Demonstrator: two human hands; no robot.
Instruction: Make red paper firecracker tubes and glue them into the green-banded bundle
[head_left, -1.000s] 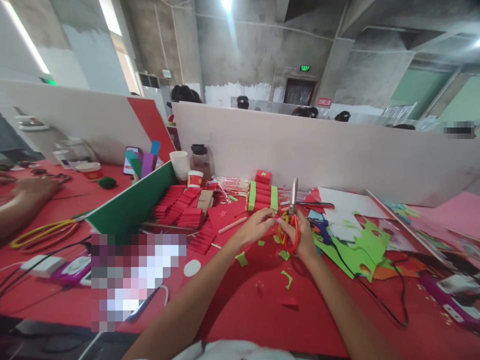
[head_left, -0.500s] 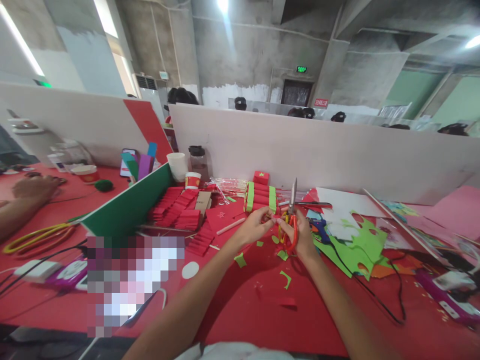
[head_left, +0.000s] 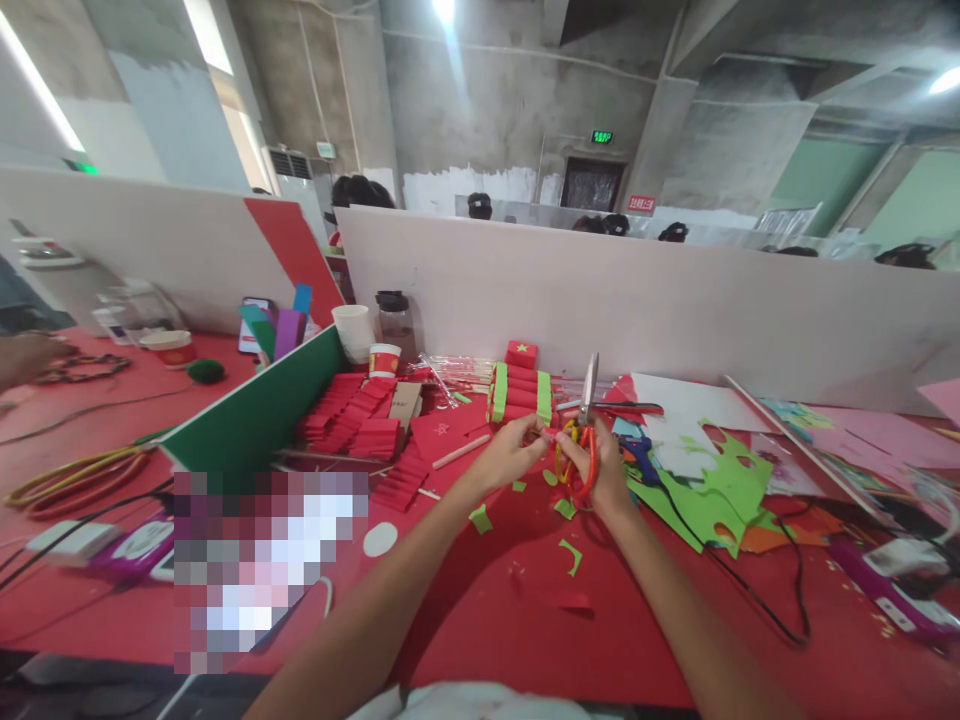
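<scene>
My right hand (head_left: pixel 602 458) is closed around a pair of scissors (head_left: pixel 587 400) with red and yellow handles, the blades pointing up and away from me. My left hand (head_left: pixel 511 455) pinches a small piece of red paper (head_left: pixel 550 437), and the right fingertips meet it there. Just beyond the hands stands a bundle of red paper rolls (head_left: pixel 523 393) with bright green bands. Behind that bundle is a red block with a yellow star (head_left: pixel 522 353). Green paper scraps (head_left: pixel 481 518) lie below my hands on the red tabletop (head_left: pixel 480 620).
At left are folded red paper strips (head_left: pixel 349 415), a paper cup (head_left: pixel 384 360), a dark-lidded bottle (head_left: pixel 395 318) and a green divider (head_left: pixel 247 395). Cut green paper (head_left: pixel 712 490), a blue glue gun (head_left: pixel 640 460) and its black cord lie to the right. A co-worker's arm (head_left: pixel 30 358) is at far left.
My hands, the scissors and the red paper stay almost where they were. At far left the co-worker's hand has drawn back leftward, uncovering a dark beaded loop. Pink paper at far right has shifted.
</scene>
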